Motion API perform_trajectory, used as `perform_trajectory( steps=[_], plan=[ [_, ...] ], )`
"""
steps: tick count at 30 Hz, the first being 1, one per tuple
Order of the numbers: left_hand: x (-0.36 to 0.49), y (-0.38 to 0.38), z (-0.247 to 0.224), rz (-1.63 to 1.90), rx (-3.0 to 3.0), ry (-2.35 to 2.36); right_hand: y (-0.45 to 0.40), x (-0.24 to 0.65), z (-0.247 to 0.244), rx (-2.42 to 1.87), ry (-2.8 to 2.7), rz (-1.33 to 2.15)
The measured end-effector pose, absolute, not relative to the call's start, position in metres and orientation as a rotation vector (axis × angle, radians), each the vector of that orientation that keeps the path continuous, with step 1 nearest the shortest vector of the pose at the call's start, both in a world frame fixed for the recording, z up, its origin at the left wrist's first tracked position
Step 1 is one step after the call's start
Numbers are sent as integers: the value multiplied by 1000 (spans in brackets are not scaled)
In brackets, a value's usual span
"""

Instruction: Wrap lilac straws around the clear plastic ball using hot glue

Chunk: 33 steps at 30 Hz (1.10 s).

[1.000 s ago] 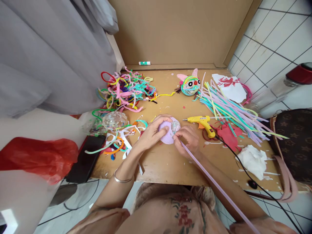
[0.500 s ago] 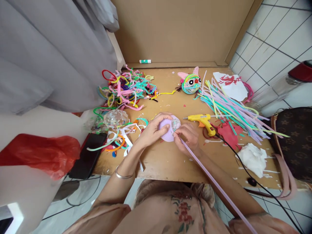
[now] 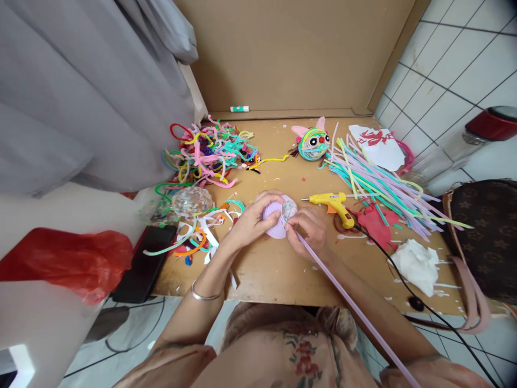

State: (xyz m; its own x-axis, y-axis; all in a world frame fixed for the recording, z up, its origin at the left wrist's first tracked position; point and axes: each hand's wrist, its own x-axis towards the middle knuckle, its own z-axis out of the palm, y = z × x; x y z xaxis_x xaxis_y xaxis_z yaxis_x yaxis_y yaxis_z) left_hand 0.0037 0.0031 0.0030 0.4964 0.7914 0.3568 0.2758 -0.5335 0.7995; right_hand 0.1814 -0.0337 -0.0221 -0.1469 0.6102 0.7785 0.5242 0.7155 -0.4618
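My left hand (image 3: 260,218) is wrapped round a small ball (image 3: 276,226) covered mostly in lilac pipe cleaner. A clear, speckled patch of the ball shows on its right side. At that bare edge my right hand (image 3: 307,231) pinches a lilac pipe cleaner (image 3: 347,297), whose long free end runs down to the right over my forearm. Right of the hands lies a yellow glue gun (image 3: 333,202), its nozzle pointing left. Behind stands a decorated ball (image 3: 313,144) with pink ears, round eyes and a red nose.
Tangled pipe cleaners (image 3: 210,151) heap at the back left, near a clear ball (image 3: 191,200). Straight pipe cleaners (image 3: 383,180) fan out at right. A black cord (image 3: 385,253) trails off the front edge. Crumpled tissue (image 3: 416,267), a phone (image 3: 141,264) and a bag (image 3: 484,237) flank the hands.
The camera view has shifted slightly. Both hands keep their hold on the ball and the lilac pipe cleaner, with hardly any visible movement.
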Motion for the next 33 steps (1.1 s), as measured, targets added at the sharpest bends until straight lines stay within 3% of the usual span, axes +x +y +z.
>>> perform_trajectory(
  steps=[33],
  plan=[
    [5, -2, 5, 928, 2070, 965, -34, 180, -21, -894, -1788, 122]
  ],
)
